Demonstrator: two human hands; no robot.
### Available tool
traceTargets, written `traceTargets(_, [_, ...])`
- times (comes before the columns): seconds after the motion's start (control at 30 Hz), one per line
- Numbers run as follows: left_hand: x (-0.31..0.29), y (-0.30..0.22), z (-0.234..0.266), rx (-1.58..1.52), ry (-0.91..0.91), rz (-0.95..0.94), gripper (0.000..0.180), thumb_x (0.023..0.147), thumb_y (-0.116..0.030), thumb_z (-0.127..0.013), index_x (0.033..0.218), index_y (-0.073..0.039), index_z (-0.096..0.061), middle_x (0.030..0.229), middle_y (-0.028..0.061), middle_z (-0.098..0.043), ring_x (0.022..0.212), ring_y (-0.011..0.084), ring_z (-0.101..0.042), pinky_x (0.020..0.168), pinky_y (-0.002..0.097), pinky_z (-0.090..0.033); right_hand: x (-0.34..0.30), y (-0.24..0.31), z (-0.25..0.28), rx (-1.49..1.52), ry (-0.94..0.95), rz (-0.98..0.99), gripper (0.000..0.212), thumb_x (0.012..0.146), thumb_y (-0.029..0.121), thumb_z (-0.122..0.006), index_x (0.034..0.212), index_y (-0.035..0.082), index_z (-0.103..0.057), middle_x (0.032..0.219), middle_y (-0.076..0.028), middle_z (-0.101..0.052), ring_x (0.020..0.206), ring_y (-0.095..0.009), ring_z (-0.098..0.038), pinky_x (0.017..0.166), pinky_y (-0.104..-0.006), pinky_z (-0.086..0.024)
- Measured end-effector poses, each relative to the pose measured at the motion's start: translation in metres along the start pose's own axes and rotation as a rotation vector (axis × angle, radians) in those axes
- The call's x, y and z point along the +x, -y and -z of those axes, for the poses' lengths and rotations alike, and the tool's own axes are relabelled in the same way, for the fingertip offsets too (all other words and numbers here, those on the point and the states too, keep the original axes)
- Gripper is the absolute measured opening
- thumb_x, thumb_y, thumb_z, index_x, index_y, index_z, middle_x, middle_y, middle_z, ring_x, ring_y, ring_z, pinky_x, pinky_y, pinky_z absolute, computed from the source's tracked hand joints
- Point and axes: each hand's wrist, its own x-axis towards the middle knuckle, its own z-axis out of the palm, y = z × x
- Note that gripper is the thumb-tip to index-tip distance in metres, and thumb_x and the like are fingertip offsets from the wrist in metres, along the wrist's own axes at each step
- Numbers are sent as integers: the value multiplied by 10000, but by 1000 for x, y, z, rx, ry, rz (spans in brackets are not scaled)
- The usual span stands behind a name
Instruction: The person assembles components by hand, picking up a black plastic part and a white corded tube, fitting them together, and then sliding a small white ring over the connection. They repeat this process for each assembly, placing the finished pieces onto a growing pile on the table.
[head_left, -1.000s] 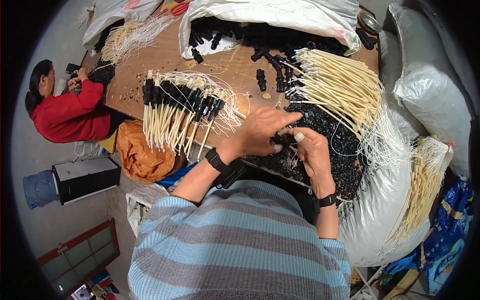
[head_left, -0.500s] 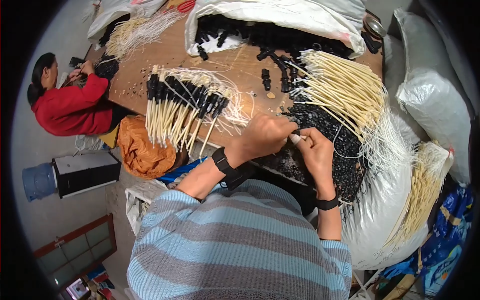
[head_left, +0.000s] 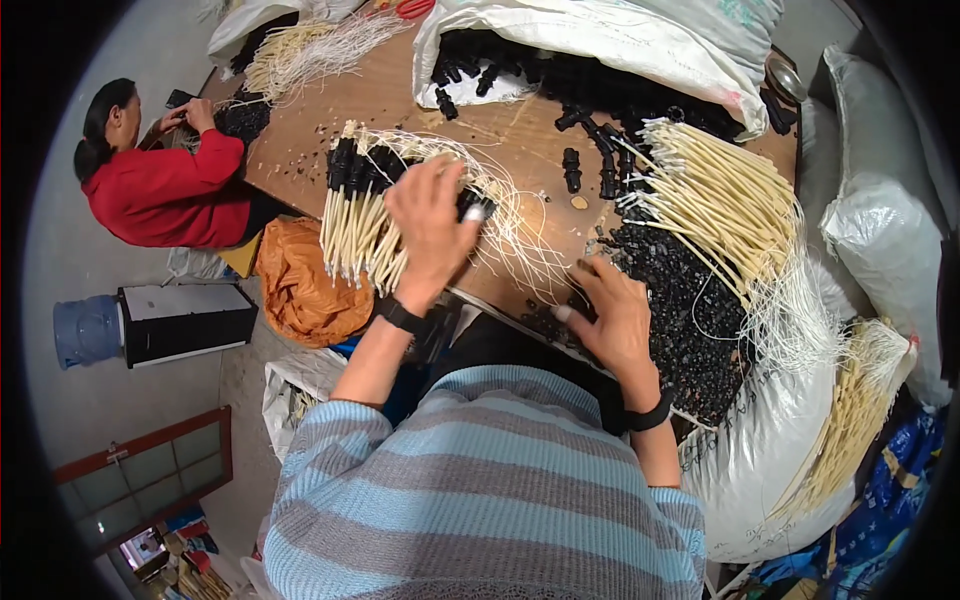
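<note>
My left hand lies over a row of cream tubes, fingers stretched out and a white wrap on the thumb. Black ribbed fittings sit on the tubes' far ends, and thin white strings trail from them to the right. The left palm hides part of this row. Close to the table's near edge, my right hand is open, its fingers apart beside a heap of small black pieces; a white wrap shows on its thumb too. I see nothing held in it.
A white sack spills black fittings at the back. More cream tubes with strings lie on the right, above full white sacks. A person in a red sleeve works at the far left, near an orange bag.
My hands were close together at the near edge, fingers pinched. The left has swung left onto the row of tubes and opened; the right has opened near the edge. The view shifted slightly.
</note>
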Motion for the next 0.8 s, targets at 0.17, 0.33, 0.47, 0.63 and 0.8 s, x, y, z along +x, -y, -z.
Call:
traceTargets(0.17, [39,-45,-60,-446,145,-191,385,681,-122,-680,1061,-75,-646,1077,134,-622,1045,333,-560,857,434,-459,4,-55,18,-129,-172,-308,159,797,190,-726,899,70,-708,808,-117,-665,706,-319,-634,612,-380,-479])
traceTargets(0.33, [66,-49,-104,-198,690,104,277,742,-152,-670,1013,-96,-663,886,191,-669,854,377,-646,726,501,-498,16,-106,55,-474,-285,-319,157,756,122,-743,905,106,-696,757,-99,-604,671,-312,-606,574,-381,-452])
traceTargets(0.47, [50,-48,-97,-437,577,78,287,749,-72,-627,1035,-60,-618,847,195,-669,860,395,-649,777,475,-504,24,-129,56,-584,-199,-258,146,736,109,-728,855,78,-650,768,-100,-589,712,-304,-591,625,-415,-435])
traceTargets(0.63, [21,-46,-76,-786,531,96,420,760,49,-519,1161,-63,-573,1008,112,-660,879,242,-632,792,347,-495,22,-100,51,-406,-84,-244,112,775,86,-646,870,73,-588,716,-114,-602,697,-314,-585,634,-437,-427])
traceTargets(0.8, [17,-46,-57,-1104,669,342,504,776,122,-397,1209,-64,-575,1014,16,-639,880,80,-574,763,222,-469,-5,-60,36,-36,-106,-323,139,903,144,-622,1001,47,-647,646,-72,-572,558,-179,-508,545,-293,-415])
